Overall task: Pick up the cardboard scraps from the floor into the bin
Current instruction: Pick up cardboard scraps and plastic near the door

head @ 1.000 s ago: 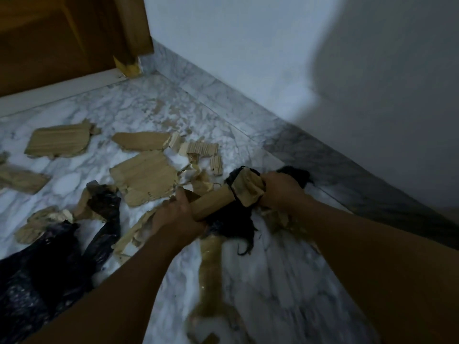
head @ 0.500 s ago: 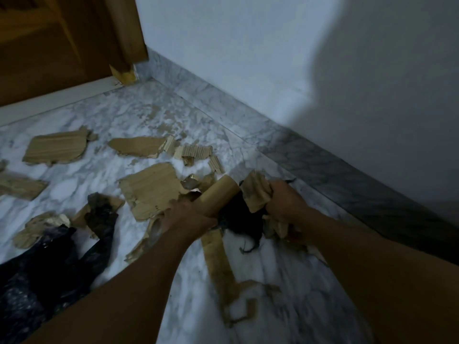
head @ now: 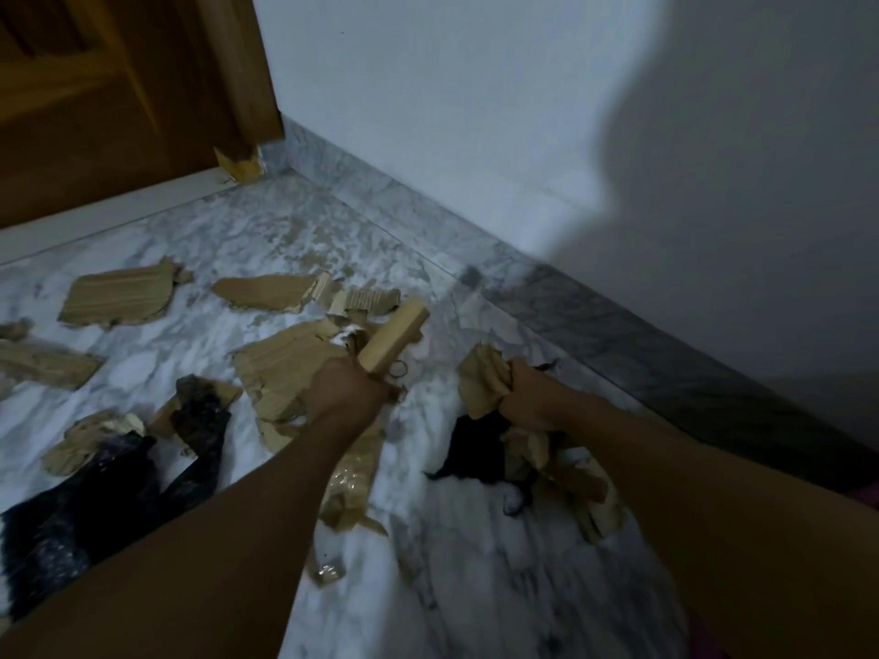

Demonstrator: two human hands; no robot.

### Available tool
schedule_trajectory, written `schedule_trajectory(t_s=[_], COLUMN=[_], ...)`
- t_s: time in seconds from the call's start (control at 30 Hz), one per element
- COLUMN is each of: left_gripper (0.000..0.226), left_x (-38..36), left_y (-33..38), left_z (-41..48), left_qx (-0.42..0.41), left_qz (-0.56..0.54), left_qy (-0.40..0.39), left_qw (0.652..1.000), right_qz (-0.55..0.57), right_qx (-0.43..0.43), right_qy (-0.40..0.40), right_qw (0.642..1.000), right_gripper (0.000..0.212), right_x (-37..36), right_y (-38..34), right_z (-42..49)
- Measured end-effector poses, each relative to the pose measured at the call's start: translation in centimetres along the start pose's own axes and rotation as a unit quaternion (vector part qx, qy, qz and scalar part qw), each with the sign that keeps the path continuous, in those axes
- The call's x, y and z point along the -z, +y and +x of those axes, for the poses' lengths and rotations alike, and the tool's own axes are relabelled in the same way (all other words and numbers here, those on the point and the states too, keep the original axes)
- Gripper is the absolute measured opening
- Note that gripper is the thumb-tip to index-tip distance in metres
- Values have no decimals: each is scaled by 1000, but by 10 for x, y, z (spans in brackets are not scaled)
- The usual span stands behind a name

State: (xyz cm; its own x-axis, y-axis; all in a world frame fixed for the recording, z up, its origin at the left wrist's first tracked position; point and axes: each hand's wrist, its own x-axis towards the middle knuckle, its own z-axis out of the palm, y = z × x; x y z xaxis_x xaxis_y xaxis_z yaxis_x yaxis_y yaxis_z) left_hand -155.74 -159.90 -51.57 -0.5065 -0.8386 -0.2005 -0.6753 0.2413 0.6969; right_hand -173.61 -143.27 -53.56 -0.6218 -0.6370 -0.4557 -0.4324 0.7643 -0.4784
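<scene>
My left hand (head: 345, 390) grips a folded cardboard strip (head: 395, 335) whose taped tail hangs down under my wrist. My right hand (head: 532, 397) is closed on a crumpled wad of cardboard (head: 485, 380) together with a black plastic piece (head: 475, 449). Several torn cardboard scraps lie on the marble floor: a large one (head: 280, 368) beside my left hand, one (head: 119, 297) at the far left, one (head: 266, 292) behind it. A black bin bag (head: 85, 511) lies at the lower left.
A wooden door (head: 119, 88) stands at the back left. A white wall (head: 523, 111) with a marble skirting (head: 594, 325) runs along the right. More scraps (head: 43, 363) sit at the left edge of the floor.
My hands have pulled apart: the left hand keeps the folded strip and moves left, the right hand holds the crumpled wad and black plastic further right.
</scene>
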Motion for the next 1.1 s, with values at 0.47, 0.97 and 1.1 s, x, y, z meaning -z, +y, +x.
schedule_trajectory(t_s=[0.47, 0.97, 1.1], left_gripper=[57, 95, 115], left_x=[76, 54, 38], left_y=[-15, -52, -58], left_z=[9, 30, 40], left_qx=[44, 107, 140], left_qz=[1, -45, 33], left_qy=[52, 61, 45], left_qw=[998, 991, 989], right_qz=[-57, -174, -143], right_qx=[17, 124, 86], right_qy=[118, 116, 93], right_qw=[991, 970, 982], right_gripper=[44, 90, 76], right_x=[9, -57, -65], right_y=[-44, -102, -108], right_z=[-31, 8, 18])
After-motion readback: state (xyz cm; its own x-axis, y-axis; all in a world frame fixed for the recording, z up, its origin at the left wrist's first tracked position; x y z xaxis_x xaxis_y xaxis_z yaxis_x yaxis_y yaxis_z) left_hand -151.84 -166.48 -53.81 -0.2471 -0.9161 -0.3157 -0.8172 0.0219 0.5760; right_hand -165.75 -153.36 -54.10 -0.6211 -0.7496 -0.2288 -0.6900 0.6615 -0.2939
